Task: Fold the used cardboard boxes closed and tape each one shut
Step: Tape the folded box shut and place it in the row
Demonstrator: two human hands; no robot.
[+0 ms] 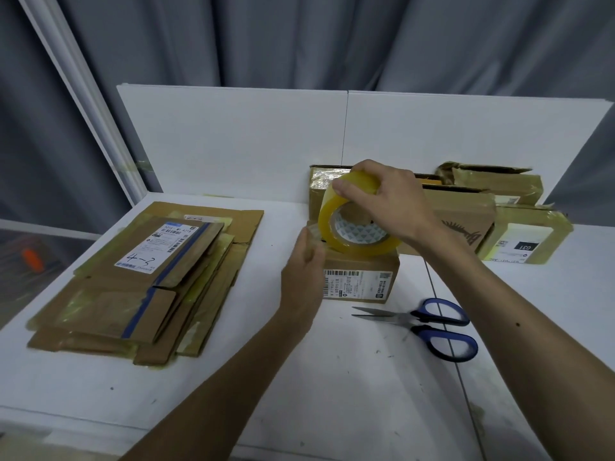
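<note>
Two forearms are extended across the bench (pixel 332 377) from its near edge. Blue-handled scissors (pixel 429 322) are laid nearest, blades parted and pointed left, just beside the small box (pixel 359 281).

The small box is seated at mid-bench with its flaps folded down. Its long axis runs left to right, and its labelled side is turned toward the person. The left hand (pixel 304 261) is set at the left end of the box, where the tape end (pixel 312 232) appears to be pinched between curled fingers; this area is blurred. The tape roll (pixel 366 251) is stood on edge on the box top, core opening turned toward the person. It is gripped from above by the right hand (pixel 389 197), fingers curled over its rim.

The step in hand is judged to be taping. The next move calls for the tape end to be anchored on the left end and the roll to be drawn rightward along the long axis. The strip is then to be cut with the scissors.

Flattened cartons (pixel 143 284) are stacked at the left. Taped boxes (pixel 529 234) are ranged at the far right, against a white backboard (pixel 233 134).
</note>
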